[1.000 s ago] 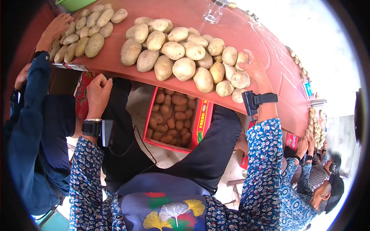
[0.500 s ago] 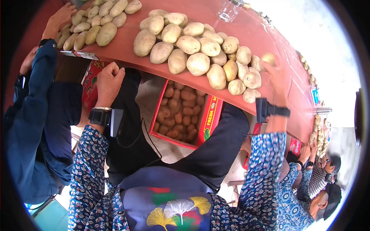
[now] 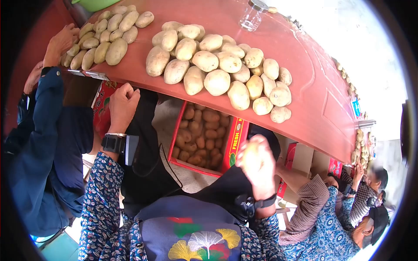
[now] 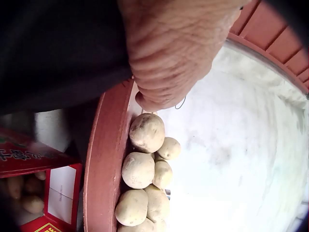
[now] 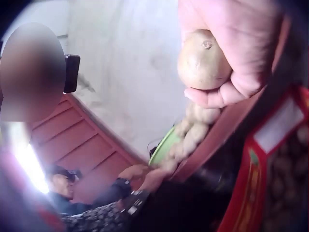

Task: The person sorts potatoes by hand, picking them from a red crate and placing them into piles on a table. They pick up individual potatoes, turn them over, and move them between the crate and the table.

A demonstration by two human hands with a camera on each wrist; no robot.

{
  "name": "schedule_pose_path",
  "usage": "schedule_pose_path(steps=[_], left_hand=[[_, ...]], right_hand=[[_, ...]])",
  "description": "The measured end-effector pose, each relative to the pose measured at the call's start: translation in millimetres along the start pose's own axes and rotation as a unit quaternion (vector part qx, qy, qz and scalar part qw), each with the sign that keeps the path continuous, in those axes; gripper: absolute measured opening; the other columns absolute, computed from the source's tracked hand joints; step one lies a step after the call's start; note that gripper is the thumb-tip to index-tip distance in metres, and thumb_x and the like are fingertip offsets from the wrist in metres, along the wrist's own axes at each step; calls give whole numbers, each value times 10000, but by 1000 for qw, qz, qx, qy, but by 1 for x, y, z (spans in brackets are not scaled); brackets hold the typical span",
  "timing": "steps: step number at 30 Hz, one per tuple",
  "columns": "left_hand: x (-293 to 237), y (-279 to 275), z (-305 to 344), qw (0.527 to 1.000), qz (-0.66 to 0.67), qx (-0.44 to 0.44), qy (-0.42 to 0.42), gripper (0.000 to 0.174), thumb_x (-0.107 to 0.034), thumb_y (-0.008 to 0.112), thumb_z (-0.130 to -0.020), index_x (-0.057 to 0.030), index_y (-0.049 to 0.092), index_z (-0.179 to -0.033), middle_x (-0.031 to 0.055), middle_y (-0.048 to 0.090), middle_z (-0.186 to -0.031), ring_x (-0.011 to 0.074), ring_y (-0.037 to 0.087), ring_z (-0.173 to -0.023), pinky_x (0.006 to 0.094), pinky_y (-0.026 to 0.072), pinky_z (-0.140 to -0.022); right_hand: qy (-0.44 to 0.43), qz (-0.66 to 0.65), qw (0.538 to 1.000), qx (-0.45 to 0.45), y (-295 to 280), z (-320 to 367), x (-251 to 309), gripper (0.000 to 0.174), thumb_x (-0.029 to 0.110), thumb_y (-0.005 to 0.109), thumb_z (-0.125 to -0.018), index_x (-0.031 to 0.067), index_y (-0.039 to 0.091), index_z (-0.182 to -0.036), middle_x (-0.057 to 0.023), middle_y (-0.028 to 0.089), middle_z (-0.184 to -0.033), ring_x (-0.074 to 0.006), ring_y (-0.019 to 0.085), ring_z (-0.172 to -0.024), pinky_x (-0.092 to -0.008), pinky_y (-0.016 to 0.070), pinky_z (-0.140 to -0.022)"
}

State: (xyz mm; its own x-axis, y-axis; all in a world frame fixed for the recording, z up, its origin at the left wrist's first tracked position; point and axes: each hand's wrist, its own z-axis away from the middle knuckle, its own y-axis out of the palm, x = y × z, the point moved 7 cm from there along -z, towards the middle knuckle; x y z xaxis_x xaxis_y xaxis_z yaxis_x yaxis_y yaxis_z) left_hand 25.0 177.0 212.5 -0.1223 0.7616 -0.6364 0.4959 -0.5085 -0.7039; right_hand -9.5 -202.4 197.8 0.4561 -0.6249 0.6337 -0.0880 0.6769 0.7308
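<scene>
My right hand (image 3: 261,167), blurred in the head view, is over my lap to the right of the red box. Its fingers and thumb curl round a pale potato (image 5: 203,63), seen clearly in the right wrist view. In front of me a pile of potatoes (image 3: 217,82) lies along the edge of the red table (image 3: 287,43). Below that edge, between my knees, the red cardboard box (image 3: 237,141) holds many brownish potatoes (image 3: 202,135). My left hand (image 3: 123,106) rests at my left knee, fingers curled in with nothing seen in them.
A second potato pile (image 3: 115,37) lies at the left, with another person's hand (image 3: 63,41) beside it. A glass jar (image 3: 251,17) stands at the back of the table and a green basin (image 3: 93,3) at the far left. More people sit along the right side.
My right hand has taken a potato from the right end of the pile and brought it back and down over my lap. My left hand has stayed at the knee.
</scene>
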Motion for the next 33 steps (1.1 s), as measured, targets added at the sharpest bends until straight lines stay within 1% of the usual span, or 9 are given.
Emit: schedule_pose_path(steps=[3,7,13,17,18,21,26,31,33], left_hand=[[2,1,0,1000,9,-6,1,280,-125,636,-771,-9,423,-631,106,457,-541,275,461,-509,387,379,-522],[1,-2,-1,1000,-2,-13,3,281,-122,636,-770,-10,421,-629,103,452,-538,263,450,-502,384,377,-517],[4,0,-1,1000,17,-3,-7,283,-113,641,-766,-11,417,-628,94,444,-538,241,436,-493,371,372,-511],[2,1,0,1000,13,-8,-1,278,-110,637,-769,-9,420,-628,90,436,-530,231,432,-489,366,371,-512],[4,-1,0,1000,13,-11,-4,277,-111,636,-771,-9,421,-629,90,434,-529,230,430,-488,364,371,-512],[1,-4,1,1000,2,-9,-9,279,-118,636,-772,-9,422,-630,88,429,-527,229,426,-485,362,370,-512],[6,-2,0,1000,5,-8,-4,284,-124,634,-776,-13,420,-626,87,433,-526,229,429,-481,360,367,-507],[5,-2,0,1000,6,-11,-5,284,-125,635,-776,-14,421,-626,86,433,-526,228,425,-480,366,361,-503],[3,-3,1,1000,12,-15,14,283,-125,635,-776,-11,421,-630,87,424,-525,232,412,-479,371,357,-504]], right_hand=[[200,-109,974,-20,-11,20,-78,316,326,511,-913,70,503,-1097,-162,591,-976,-306,606,-837,-415,518,-654],[294,-189,931,-107,-29,33,-124,336,342,515,-913,92,510,-1138,-162,586,-1045,-331,586,-980,-447,497,-777],[211,-192,950,-130,-54,10,-126,377,313,555,-898,118,458,-1205,-158,536,-1147,-338,529,-1081,-460,462,-898],[137,-122,947,-264,-84,1,-126,399,225,574,-887,59,411,-1212,-195,428,-1273,-335,511,-1107,-444,432,-954],[144,-135,950,-241,-82,-1,-123,441,180,587,-875,39,396,-1246,-195,369,-1336,-326,485,-1143,-436,419,-968],[152,-106,964,-189,-76,-2,-118,467,161,604,-862,45,401,-1267,-187,385,-1332,-314,470,-1162,-427,411,-975],[158,-125,963,-180,-75,3,-112,380,127,603,-863,53,468,-1210,-155,481,-1260,-276,481,-1158,-404,431,-948],[71,-149,976,-143,-77,-2,-83,103,99,611,-862,76,607,-962,-111,631,-1020,-248,601,-966,-359,509,-804],[40,-161,975,-151,-73,-6,-55,153,233,606,-878,81,614,-870,-87,639,-911,-218,611,-858,-324,511,-745]])
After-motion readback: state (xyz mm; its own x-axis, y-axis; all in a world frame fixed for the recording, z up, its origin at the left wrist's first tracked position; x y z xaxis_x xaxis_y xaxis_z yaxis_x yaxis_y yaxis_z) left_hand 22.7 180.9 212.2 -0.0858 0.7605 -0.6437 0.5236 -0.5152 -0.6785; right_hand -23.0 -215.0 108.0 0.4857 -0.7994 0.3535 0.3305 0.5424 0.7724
